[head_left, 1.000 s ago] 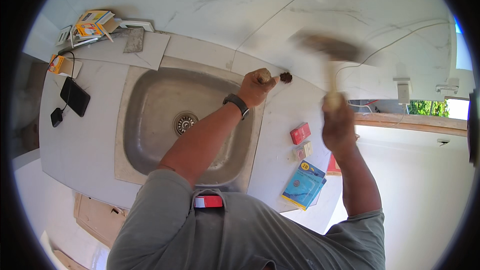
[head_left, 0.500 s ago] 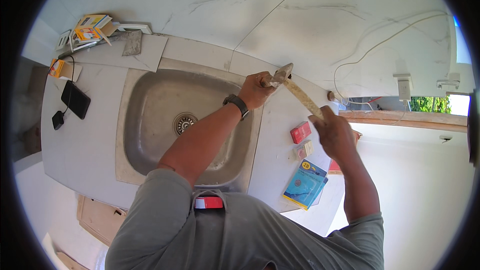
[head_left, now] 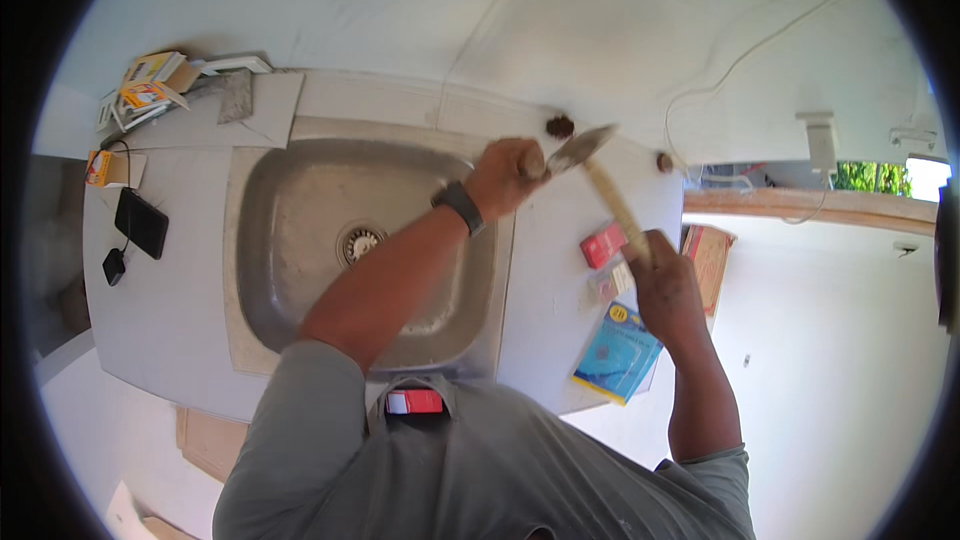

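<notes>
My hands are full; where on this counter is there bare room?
Widest: the counter left of the sink, between it, the black device and the near edge. A narrower strip runs between the sink and the red box and blue package. Crowded: around those packages, near the right hand with its hammer, and the far left corner's boxes.

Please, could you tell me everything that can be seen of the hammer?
The hammer has a dull grey, metal-looking head, tapering toward the upper right, and a straight, pale yellowish handle, probably wooden. The right hand grips the handle's lower end, so it slants up and leftward over the countertop, right of the sink. The head's other end is beside the left hand; whether they touch is unclear.
</notes>
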The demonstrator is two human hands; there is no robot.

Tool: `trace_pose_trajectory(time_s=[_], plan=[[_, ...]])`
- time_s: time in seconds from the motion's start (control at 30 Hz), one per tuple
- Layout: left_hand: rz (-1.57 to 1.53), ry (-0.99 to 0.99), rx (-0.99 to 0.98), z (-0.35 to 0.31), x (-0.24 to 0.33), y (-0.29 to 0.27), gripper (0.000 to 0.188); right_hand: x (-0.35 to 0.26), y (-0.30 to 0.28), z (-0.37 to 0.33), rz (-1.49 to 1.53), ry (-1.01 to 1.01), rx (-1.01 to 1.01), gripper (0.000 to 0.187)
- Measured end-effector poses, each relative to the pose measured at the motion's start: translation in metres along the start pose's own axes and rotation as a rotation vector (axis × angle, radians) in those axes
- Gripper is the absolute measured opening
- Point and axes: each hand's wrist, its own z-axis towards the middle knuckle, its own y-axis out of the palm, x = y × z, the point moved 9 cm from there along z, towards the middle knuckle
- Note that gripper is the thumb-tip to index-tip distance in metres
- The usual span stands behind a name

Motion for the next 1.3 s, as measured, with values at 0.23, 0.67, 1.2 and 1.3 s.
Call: trace_pose_trajectory(time_s=[0.23,0.67,1.2,1.3], plan=[[-0.414,-0.075,0.042,0.019,0.042,-0.065,0.029,0.068,0.001,-0.026,0.418,0.226,0.162,0.037],[-0.502,-0.063,0.118,0.003,0.015,-0.061,0.03,0.061,0.043,-0.019,0.324,0.198,-0.013,0.043],[-0.578,-0.118,0.157,0.0,-0.016,-0.06,0.026,-0.184,-0.124,0.016,0.323,-0.623,0.42,0.032],[-0.584,-0.09,0.161,0.0,-0.015,-0.06,0.027,-0.19,-0.082,0.029,0.325,-0.541,0.224,0.032]])
